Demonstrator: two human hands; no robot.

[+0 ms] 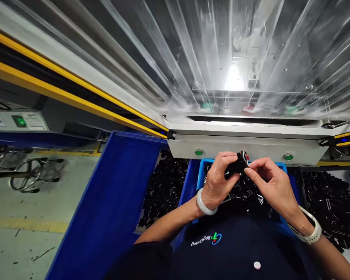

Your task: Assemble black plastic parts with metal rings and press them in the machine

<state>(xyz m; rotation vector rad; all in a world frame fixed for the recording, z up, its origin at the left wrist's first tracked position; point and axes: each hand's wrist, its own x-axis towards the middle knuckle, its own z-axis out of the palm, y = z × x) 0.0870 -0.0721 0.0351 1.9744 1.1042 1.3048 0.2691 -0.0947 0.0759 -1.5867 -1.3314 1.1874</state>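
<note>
Between my two hands is a small black part (pixel 237 166) with a light metal edge at its upper right end. My left hand (pixel 218 179) grips its left side between thumb and fingers. At the right end, my right hand (pixel 270 182) pinches it with thumb and forefinger. What exactly the part is, I cannot make out. Just below the hands stands a light blue bin (pixel 200 177) filled with black parts (pixel 245 196), some with shiny metal edges.
Ahead is a machine front panel (pixel 242 148) with green buttons (pixel 198 152) behind clear plastic strips (pixel 186 50). Yellow bars (pixel 76 87) run along the left. A dark blue tray (pixel 105 194) and black-part piles (pixel 166 182) lie left, another pile (pixel 329 206) right.
</note>
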